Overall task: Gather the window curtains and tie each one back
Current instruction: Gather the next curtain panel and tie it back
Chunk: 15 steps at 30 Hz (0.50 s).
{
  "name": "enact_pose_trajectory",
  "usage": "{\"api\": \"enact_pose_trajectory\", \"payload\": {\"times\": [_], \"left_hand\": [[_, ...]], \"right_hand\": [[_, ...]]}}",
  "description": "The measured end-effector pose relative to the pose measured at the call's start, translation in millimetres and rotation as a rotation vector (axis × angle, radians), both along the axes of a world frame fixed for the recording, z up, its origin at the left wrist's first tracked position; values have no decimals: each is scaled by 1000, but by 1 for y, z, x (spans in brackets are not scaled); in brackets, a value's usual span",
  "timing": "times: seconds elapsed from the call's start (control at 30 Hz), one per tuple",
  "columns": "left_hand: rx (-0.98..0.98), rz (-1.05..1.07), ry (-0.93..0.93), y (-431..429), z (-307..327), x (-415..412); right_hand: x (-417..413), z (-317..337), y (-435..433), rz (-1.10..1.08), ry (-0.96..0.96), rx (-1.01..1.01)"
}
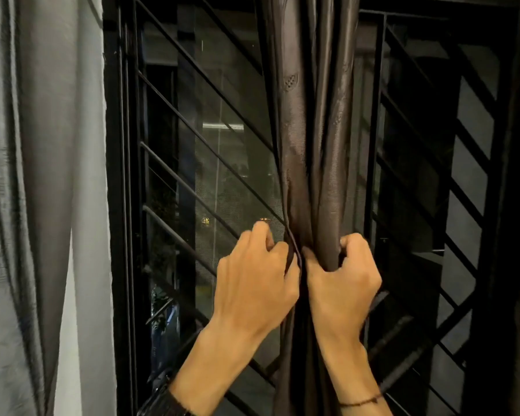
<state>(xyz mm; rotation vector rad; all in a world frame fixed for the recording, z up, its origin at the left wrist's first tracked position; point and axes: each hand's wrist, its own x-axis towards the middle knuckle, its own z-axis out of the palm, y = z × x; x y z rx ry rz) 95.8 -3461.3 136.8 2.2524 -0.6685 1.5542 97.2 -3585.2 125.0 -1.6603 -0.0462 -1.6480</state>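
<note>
A dark brown curtain (309, 115) hangs gathered into a narrow bundle at the middle of the window. My left hand (252, 277) pinches its left edge, a thin hem that runs up from my fingers. My right hand (342, 274) is wrapped around the bundle's right folds, thumb over the front. The two hands touch at the bundle's middle. Below my hands the curtain hangs down between my forearms. A grey curtain (42, 190) hangs loose along the left side of the view.
Behind the curtains is a black window grille (192, 139) with diagonal bars and a mesh screen; it is dark outside. A dark frame post (376, 130) stands right of the bundle. A dark strip fills the far right edge.
</note>
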Motion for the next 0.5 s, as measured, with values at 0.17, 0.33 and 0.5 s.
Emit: {"api": "enact_pose_trajectory", "payload": {"times": [0.17, 0.33, 0.5], "left_hand": [[22, -290, -160, 5, 17, 23], [-41, -441, -196, 9, 25, 43], [-42, -391, -43, 9, 36, 52]], "right_hand": [[25, 5, 6, -5, 8, -278], [45, 20, -1, 116, 135, -364], [51, 44, -4, 286, 357, -395]]}}
